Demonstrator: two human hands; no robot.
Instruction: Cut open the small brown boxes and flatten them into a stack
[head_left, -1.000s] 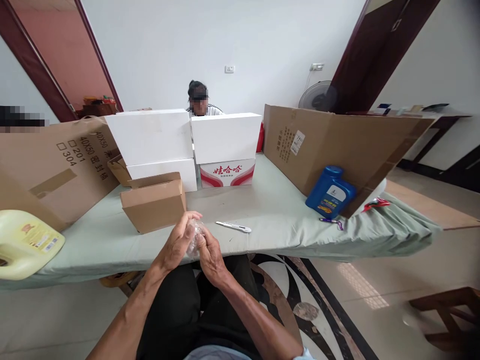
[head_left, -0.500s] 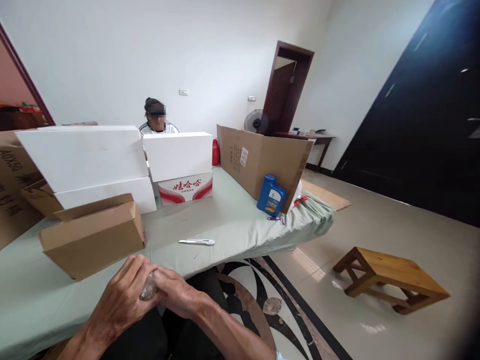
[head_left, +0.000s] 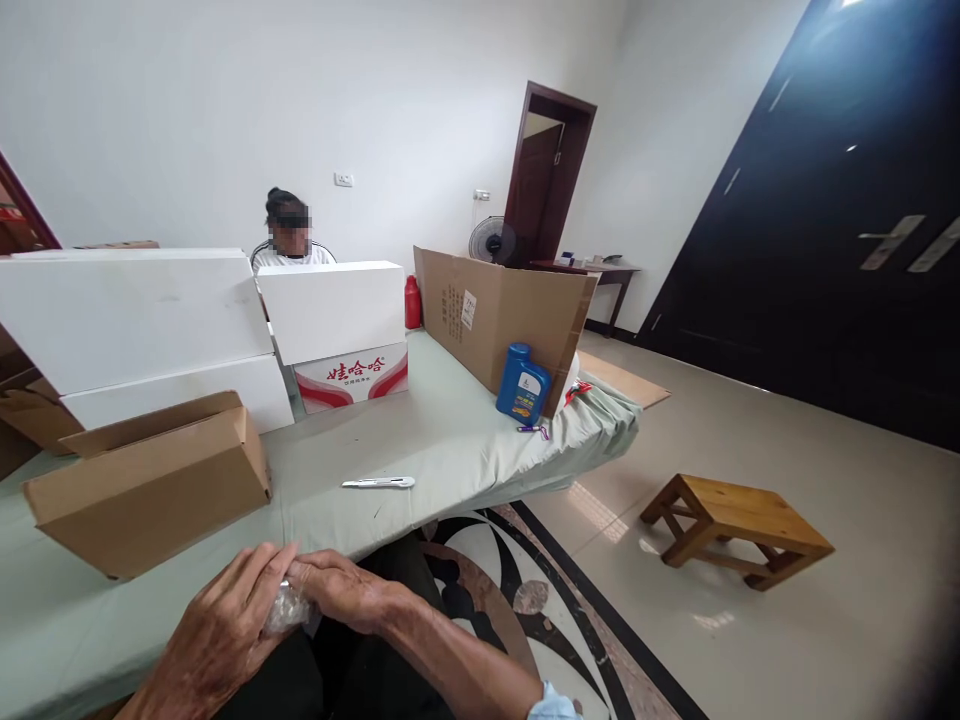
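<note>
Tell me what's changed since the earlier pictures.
The view has swung right, bringing the low brown wooden stool fully into frame. The left hand and right hand still hold the crumpled clear plastic; nothing was let go. The white utility knife stays on the pale green tablecloth.

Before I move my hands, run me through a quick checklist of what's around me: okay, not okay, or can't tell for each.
1. Clear plastic in hand: ok, cupped between the left hand and right hand.
2. Knife away from both hands: ok, lying flat on the green cloth.
3. Knife blade retracted: cannot tell, too small to see.
4. Small brown box closed: not ok, a flap stands raised.
5. Blue bottle standing: ok, beside the large cardboard.
</note>
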